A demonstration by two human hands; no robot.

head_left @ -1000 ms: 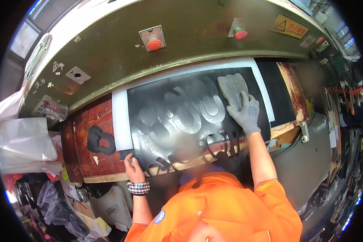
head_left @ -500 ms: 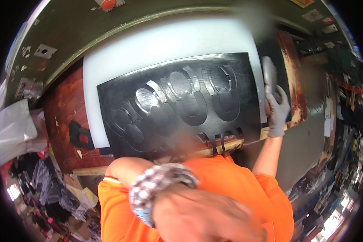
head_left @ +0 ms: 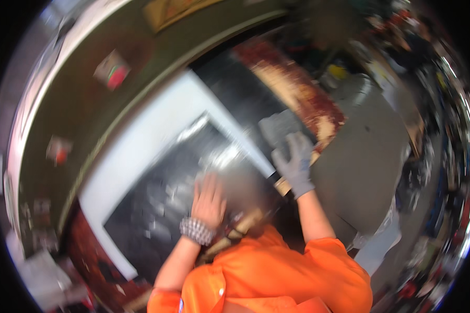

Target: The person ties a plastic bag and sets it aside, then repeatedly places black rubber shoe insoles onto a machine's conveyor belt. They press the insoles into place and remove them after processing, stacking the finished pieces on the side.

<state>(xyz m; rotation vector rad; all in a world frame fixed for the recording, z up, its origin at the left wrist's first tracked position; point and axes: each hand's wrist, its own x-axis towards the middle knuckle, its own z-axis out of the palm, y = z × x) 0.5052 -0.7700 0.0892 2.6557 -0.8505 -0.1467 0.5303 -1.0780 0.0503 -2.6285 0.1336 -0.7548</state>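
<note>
My left hand (head_left: 210,201), bare with a checkered band at the wrist, lies with fingers stretched out over the near edge of a black sheet (head_left: 146,208). Blurred marks show on the sheet's surface. To the right, my right hand (head_left: 296,163) wears a grey glove, its fingers and thumb apart. Its fingertips reach the near side of a flat grey piece (head_left: 278,127), which lies on a dark board (head_left: 227,81). Blur hides what kind of piece it is, and whether the fingertips press on it.
Beneath the black sheet is a white board (head_left: 141,120). A green machine body (head_left: 83,104) with red buttons runs along the far left. The red-brown wooden table (head_left: 324,104) has worn edges. White plastic bags (head_left: 47,281) stand at the lower left.
The view has turned, so the table slants. My left hand has gone from in front of my body to the black sheet. The grey piece was upright in my right hand; now it lies flat.
</note>
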